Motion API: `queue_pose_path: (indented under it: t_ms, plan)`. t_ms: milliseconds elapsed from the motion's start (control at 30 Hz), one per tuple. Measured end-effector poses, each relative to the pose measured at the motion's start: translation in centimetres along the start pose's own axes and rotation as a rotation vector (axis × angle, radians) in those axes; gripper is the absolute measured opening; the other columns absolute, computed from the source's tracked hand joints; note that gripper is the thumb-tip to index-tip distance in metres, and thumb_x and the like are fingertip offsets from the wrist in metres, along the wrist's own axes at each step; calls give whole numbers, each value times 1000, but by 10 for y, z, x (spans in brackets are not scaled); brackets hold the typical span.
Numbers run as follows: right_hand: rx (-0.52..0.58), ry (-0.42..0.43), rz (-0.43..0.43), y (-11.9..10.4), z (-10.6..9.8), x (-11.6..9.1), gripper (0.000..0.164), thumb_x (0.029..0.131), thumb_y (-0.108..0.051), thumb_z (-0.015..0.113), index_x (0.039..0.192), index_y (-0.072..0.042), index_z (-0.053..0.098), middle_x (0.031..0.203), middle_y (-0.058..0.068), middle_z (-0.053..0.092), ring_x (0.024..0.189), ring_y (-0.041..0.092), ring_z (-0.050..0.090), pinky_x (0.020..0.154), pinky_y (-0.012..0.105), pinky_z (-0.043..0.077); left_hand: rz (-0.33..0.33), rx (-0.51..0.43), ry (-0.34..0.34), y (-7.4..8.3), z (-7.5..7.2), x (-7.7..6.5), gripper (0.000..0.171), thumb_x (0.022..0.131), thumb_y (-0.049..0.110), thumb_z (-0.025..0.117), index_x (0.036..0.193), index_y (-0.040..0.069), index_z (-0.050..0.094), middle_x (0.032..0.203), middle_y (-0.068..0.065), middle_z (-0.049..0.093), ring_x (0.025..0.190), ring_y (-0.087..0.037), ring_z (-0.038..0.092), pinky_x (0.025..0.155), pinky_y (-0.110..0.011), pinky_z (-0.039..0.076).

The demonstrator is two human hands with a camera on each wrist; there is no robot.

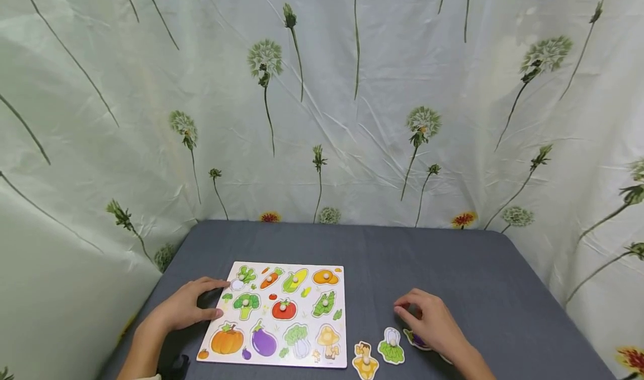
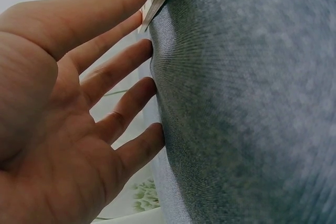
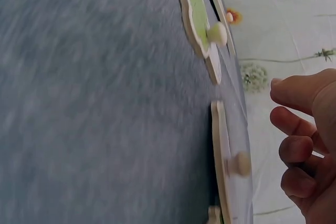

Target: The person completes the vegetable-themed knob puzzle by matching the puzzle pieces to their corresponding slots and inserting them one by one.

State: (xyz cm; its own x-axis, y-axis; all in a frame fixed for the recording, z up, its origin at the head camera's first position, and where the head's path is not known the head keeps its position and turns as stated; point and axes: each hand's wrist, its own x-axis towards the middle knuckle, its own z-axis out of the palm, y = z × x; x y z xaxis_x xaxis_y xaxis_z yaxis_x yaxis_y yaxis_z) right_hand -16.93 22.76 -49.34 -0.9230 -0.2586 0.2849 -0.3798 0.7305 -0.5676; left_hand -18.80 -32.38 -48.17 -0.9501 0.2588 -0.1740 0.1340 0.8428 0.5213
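Observation:
A wooden vegetable puzzle board (image 1: pixel 266 327) lies on the dark grey table, with knobbed pieces in its upper two rows and flat pictures along its bottom row. My left hand (image 1: pixel 185 306) rests at its left edge, thumb and forefinger touching it with the fingers spread. In the left wrist view the thumb (image 2: pixel 84 14) lies on the board's edge. My right hand (image 1: pixel 434 321) hovers, fingers loosely bent and holding nothing, over an eggplant piece (image 1: pixel 415 341) that it partly covers. Beside that are a cabbage piece (image 1: pixel 391 351) and a mushroom piece (image 1: pixel 365 365).
Another piece (image 1: pixel 445 359) shows only its rim under the right wrist. The grey tabletop (image 1: pixel 427 262) ends at a white curtain (image 1: pixel 322 117) printed with dandelions. A small dark object (image 1: pixel 176 364) sits by the left forearm.

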Motion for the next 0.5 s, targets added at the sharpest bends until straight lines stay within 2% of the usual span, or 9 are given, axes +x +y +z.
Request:
queue_pose_path:
  t_ms: [200, 400, 500]
  plan:
    - [-42, -12, 26, 10, -11, -7, 7, 90, -29, 80, 92, -23, 79, 86, -22, 64, 59, -4, 45, 56, 20, 42, -11, -2, 0, 2, 0, 0, 67, 82, 40, 86, 142, 19, 63, 144, -22, 54, 132, -54, 46, 98, -72, 42]
    - [-72, -44, 112, 16, -26, -16, 5, 90, -25, 81, 93, -27, 77, 86, -19, 64, 60, -3, 46, 57, 21, 42, -7, 1, 5, 0, 1, 1, 67, 82, 40, 86, 141, 18, 64, 144, -22, 54, 131, -53, 47, 99, -71, 42]
    - [-81, -68, 131, 23, -32, -22, 6, 90, -29, 80, 94, -27, 77, 87, -17, 63, 60, -3, 45, 56, 21, 42, -9, 6, 7, -1, 1, 1, 68, 81, 42, 86, 141, 19, 64, 144, -22, 54, 132, -53, 46, 100, -71, 41]
